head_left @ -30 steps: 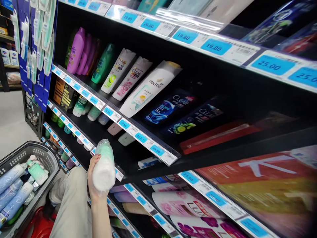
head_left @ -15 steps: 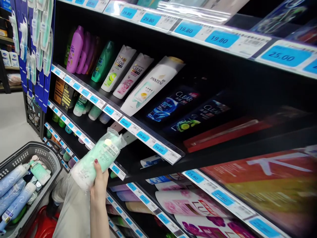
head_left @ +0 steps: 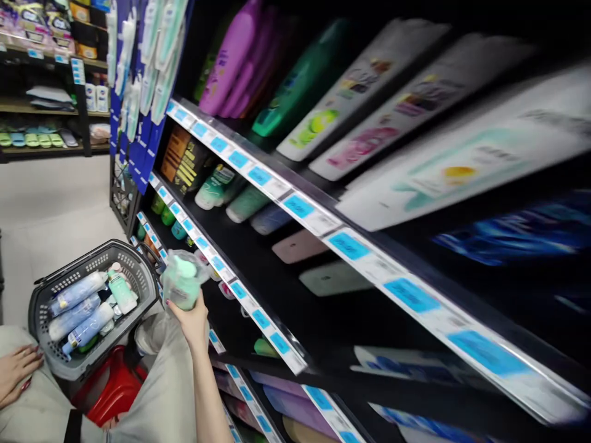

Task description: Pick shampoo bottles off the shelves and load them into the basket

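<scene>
My right hand [head_left: 191, 321] grips a pale green bottle [head_left: 182, 280] wrapped in clear plastic, its cap end tilted up and away from me. The bottle is held in front of the lower shelves, just right of a dark grey shopping basket [head_left: 45, 335]. Inside that basket lie several light-blue bottles [head_left: 85, 295] and a mint-green bottle [head_left: 122, 291]. At the lower left edge, my left hand [head_left: 18, 372] lies flat on my leg with its fingers stretched out, holding nothing.
Black shelves with a price-label rail [head_left: 295, 206] slope along the right, carrying purple bottles [head_left: 231, 58], white bottles [head_left: 318, 123] and a green bottle [head_left: 295, 86]. Hanging toothbrush packs [head_left: 161, 55] mark the shelf end. A red plastic object [head_left: 115, 391] sits below the basket.
The view has swung left and down, bringing the whole basket and my left hand into sight. In the picture, my right hand and the wrapped bottle are lower and closer to the basket.
</scene>
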A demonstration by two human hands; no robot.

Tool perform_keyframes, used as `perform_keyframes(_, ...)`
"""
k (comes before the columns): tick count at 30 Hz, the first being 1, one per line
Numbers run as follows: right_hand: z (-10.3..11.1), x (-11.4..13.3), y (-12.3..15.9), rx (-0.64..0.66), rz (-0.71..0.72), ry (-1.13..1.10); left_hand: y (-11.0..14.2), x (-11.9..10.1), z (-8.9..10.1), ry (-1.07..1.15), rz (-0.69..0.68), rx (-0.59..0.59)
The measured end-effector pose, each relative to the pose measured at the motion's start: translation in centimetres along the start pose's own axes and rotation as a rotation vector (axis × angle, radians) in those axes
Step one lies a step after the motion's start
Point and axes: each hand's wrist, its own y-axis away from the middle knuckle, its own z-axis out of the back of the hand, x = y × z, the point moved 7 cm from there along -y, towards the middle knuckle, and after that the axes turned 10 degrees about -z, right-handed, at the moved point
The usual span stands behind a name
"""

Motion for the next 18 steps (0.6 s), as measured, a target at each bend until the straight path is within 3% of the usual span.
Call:
perform_keyframes(2,-4.3,-2.1,-1.6,0.163,0.056,0.170,0.5,0.0,-1.3,-0.001,0.005,0.018)
perform_keyframes(5,-11.2,-6.7,-3.7,0.386,-0.018,0.325,0.3,0.3,-2.7,0.042,0.009,0.029)
perform_keyframes(10,-20.5,-14.6,-4.7,0.604,-0.139,0.371,0.3,0.6,-4.0,0.191,-0.007,-0.009)
perform_keyframes(14,-24.7,-19.5,-3.7,0.714,-0.241,0.418,0.7,0.6,-4.9,0.186,0.009,-0.058)
perform_keyframes(18,-27.0,-22.2,-2.7,0.748,-0.338,0.529,2.0,-0.3,-5.2,0.104,-0.019,-0.205)
